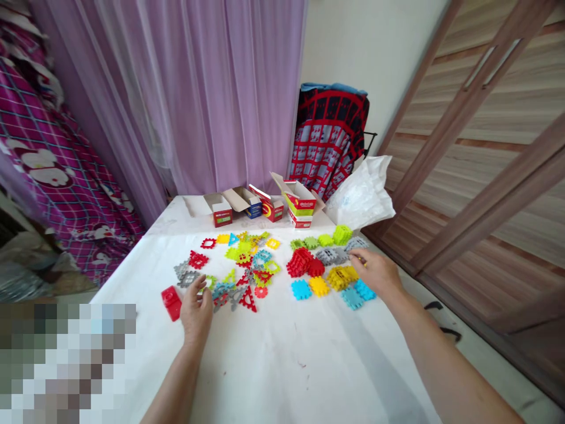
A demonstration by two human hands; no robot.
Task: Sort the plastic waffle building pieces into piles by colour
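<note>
My left hand [197,307] hovers at the left end of a loose spread of plastic interlocking tiles, fingers apart and slightly curled. Just beyond its fingertips are a lime-green tile [209,282] and grey tiles [189,278]; a red plastic piece [171,303] lies to its left. On the right, my right hand [377,271] has its fingertips pinched together beside grey tiles [332,255] and a yellow stack [339,278]. Whatever is in that pinch is too small to make out. Sorted nearby are red tiles [300,262], blue tiles [301,289] and a green stack [342,235].
Several opened small cardboard boxes [223,218] stand along the back of the white-covered table [273,365]. A white plastic bag [364,194] sits at the back right corner. Behind are a purple curtain [220,94], a cloth-draped chair [329,135] and a wooden wardrobe [485,147].
</note>
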